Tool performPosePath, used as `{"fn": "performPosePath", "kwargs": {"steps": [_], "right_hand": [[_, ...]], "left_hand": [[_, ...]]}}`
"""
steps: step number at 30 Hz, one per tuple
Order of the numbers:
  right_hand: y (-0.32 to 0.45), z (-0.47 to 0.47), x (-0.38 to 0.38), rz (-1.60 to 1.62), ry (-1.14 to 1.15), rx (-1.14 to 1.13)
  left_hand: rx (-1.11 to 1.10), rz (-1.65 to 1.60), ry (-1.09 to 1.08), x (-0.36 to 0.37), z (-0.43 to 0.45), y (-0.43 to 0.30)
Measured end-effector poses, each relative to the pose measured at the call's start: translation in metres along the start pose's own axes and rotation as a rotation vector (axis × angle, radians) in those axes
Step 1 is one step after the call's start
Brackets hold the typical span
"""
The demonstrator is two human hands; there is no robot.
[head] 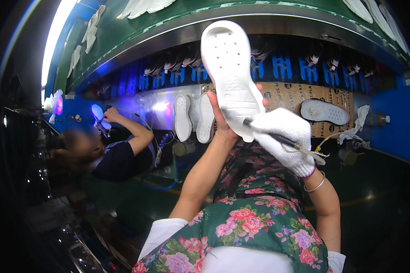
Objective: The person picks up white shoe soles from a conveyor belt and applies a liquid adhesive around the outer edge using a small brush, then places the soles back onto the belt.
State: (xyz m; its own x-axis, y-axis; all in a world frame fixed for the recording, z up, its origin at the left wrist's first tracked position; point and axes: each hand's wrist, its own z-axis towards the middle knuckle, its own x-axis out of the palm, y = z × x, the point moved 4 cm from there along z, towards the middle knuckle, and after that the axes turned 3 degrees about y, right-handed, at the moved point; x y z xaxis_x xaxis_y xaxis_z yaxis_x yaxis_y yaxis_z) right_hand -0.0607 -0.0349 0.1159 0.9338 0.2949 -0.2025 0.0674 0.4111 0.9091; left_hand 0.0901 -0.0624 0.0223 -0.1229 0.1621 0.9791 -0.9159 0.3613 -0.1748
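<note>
Bare-skinned, my left hand (223, 117) grips a white shoe sole (230, 78) from beneath, its fingertips showing at both edges. The sole's inner face, with small holes in one end, is towards me. My right hand (282, 136), in a white knitted glove, holds a dark brush-like tool (283, 140) with a tube or cord trailing from its back end. The tool's tip is at the lower part of the sole; whether it touches is blurred. Behind the held sole, two more white soles (182, 117) (205, 119) lie on the bench.
Another sole (324, 112) lies on printed cardboard (283, 99), with a white cloth (358, 124) and a jar (377, 119) at right. Blue racks (282, 68) bear shoe parts under a green conveyor belt (225, 6). At left, a co-worker (123, 150) holds a shoe part under bluish light.
</note>
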Motion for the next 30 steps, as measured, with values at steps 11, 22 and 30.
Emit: {"fn": "performPosePath", "kwargs": {"steps": [11, 22, 30], "right_hand": [[0.004, -0.008, 0.009, -0.165, 0.137, -0.232], [0.009, -0.018, 0.014, -0.277, 0.126, -0.341], [0.007, -0.01, 0.008, -0.066, 0.026, -0.043]], "left_hand": [[-0.294, 0.223, 0.073, 0.014, 0.017, -0.017], [-0.597, 0.279, 0.116, 0.016, 0.024, -0.029], [-0.496, 0.275, 0.075, 0.016, 0.029, -0.034]]}}
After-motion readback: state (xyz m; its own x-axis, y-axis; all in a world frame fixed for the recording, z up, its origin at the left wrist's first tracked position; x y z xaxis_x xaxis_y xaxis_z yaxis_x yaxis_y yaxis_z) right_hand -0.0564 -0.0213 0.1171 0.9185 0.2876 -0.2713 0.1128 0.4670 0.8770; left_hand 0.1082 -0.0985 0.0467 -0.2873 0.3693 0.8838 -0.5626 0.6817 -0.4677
